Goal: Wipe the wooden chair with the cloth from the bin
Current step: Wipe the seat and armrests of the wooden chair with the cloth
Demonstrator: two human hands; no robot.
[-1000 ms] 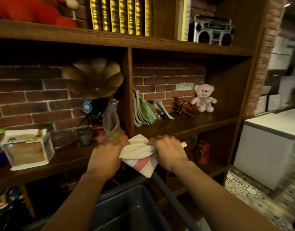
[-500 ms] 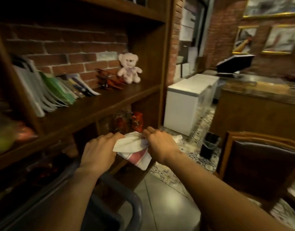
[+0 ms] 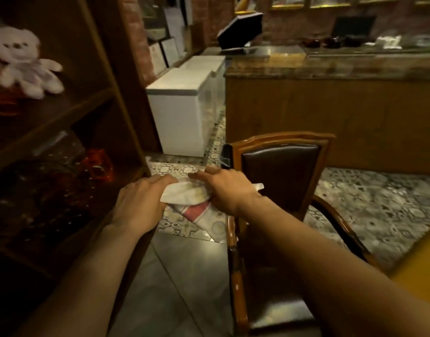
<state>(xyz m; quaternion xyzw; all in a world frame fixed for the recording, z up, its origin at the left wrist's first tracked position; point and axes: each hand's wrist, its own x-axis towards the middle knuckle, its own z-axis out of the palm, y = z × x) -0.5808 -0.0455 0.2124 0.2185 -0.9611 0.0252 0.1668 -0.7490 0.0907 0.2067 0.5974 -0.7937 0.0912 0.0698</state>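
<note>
A white cloth point(image 3: 184, 196) with a pink stripe is stretched between both hands above the tiled floor. My left hand point(image 3: 138, 203) grips its left end and my right hand point(image 3: 224, 187) grips its right end, with a small corner poking out past the right wrist. The wooden chair point(image 3: 283, 142), with a dark padded back and curved wooden arms, stands just right of the cloth, below and beyond my right forearm. The bin is out of view.
A dark wooden shelf unit point(image 3: 97, 98) fills the left side, with a white teddy bear point(image 3: 24, 64) on it. White chest freezers point(image 3: 182, 110) stand ahead. A wooden counter point(image 3: 330, 113) runs behind the chair. A yellow surface point(image 3: 423, 268) shows at the right edge.
My view has swung right, from the shelf and the bin to the chair and counter. Both hands have kept hold of the cloth throughout, and the bin has left the view.
</note>
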